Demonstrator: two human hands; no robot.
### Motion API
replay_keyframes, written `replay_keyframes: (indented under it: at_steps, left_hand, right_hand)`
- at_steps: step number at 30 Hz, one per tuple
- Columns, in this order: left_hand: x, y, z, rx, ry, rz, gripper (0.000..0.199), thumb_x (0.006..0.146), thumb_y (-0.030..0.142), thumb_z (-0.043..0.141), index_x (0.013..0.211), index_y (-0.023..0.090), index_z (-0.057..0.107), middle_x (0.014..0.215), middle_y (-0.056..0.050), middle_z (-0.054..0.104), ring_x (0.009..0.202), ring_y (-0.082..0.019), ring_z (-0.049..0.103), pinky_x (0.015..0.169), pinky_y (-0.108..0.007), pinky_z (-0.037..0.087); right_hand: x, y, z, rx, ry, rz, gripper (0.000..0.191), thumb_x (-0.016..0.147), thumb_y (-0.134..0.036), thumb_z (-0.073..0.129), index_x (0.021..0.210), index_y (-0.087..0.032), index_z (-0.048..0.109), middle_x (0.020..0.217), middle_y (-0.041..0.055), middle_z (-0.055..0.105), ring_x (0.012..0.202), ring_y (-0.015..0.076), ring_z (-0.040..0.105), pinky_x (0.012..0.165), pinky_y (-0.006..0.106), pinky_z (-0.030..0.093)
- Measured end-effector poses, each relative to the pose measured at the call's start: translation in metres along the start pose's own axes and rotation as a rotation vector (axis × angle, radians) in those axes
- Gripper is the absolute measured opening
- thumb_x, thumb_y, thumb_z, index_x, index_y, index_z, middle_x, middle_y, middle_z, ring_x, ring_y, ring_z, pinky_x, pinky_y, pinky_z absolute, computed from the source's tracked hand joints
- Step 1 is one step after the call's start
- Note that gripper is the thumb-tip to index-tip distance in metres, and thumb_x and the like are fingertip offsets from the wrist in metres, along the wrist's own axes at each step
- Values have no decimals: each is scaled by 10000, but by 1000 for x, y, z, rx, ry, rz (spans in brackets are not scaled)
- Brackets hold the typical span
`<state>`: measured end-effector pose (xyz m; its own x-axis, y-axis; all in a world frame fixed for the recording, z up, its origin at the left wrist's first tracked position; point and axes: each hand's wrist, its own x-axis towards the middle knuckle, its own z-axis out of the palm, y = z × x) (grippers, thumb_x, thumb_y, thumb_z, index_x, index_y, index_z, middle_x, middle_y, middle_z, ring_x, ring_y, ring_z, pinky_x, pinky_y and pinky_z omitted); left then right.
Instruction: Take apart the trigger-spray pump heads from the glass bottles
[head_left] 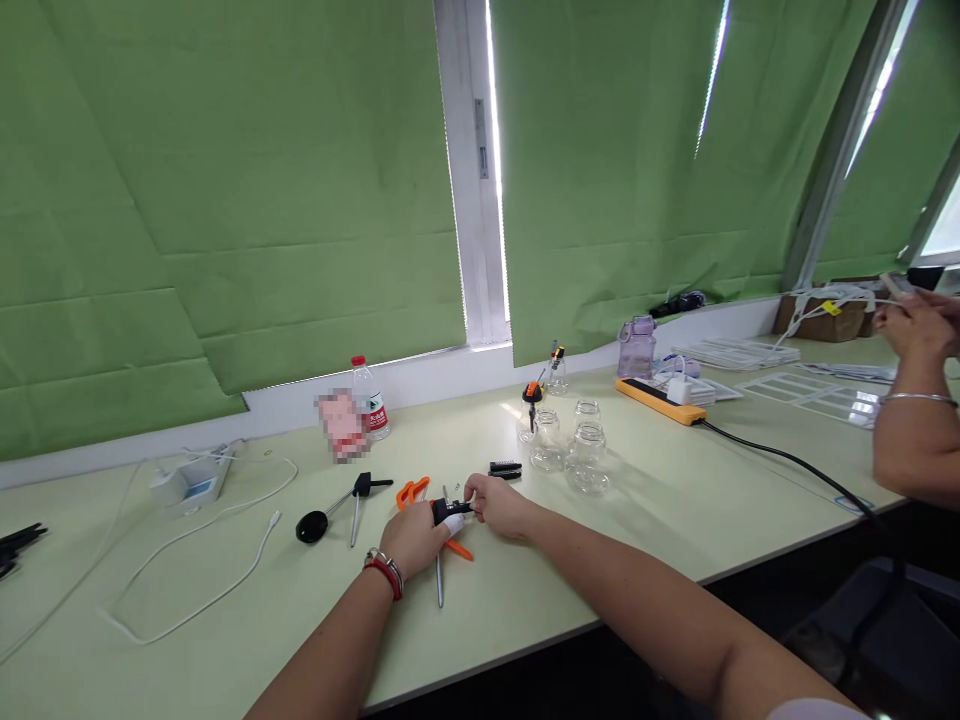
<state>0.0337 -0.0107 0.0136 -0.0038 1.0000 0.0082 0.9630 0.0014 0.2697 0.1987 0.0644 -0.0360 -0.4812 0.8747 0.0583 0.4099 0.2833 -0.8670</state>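
Note:
Over the table, my left hand point(414, 538) is closed around a small black part point(445, 510) whose exact kind I cannot make out. My right hand point(501, 505) pinches at the right end of the same part, thumb and forefinger together. An orange clamp-like piece point(412, 491) shows behind the left hand. Below the hands, an orange strip point(459, 550) and a thin metal rod point(439, 582) stick out; whether they join the black part is hidden. Beyond the right hand lie black bristled pieces point(505, 466).
Clear jars point(589, 465) stand right of centre, near a jar with a black-and-orange top point(532, 392). Left lies a black piece with metal rods point(363, 486). A water bottle point(375, 405), white cable point(217, 590) and orange power strip point(660, 402) surround. Another person's arm point(919, 400) is at right.

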Motion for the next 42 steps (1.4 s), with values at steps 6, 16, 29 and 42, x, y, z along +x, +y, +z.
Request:
replay_keyframes:
  at_steps: [6,16,29,42]
  left_hand:
    - [1,0,1,11,5,-18,448,748,612,403,704,199,572,684,-64,653,610,-222,588,476,-285,292]
    - [0,2,-1,7,3,-9,435,768,592,385,722,209,585,691,-61,658,626,-230,595,496,-290,317]
    - [-1,7,-4,28,8,-48,494,753,638,369,729,197,591,723,-86,666,641,-247,599,497,-306,335]
    - [-2,9,-5,23,-25,-66,487,775,605,368,811,196,629,750,-95,667,678,-250,610,554,-314,385]
  right_hand:
    - [2,4,-1,-22,3,-19,255,736,-53,458,910,-209,559,608,-39,465,544,87,422,531,203,305]
    - [-6,-9,-4,-30,11,-3,280,711,-55,495,936,-212,555,658,-33,473,582,89,420,559,206,295]
    - [-10,-18,-7,-79,2,7,275,697,-53,513,920,-204,570,655,-36,476,583,89,400,573,214,280]
    - [-11,-18,-11,-61,-6,-7,195,745,-98,505,897,-202,570,661,-24,465,598,100,394,561,217,268]
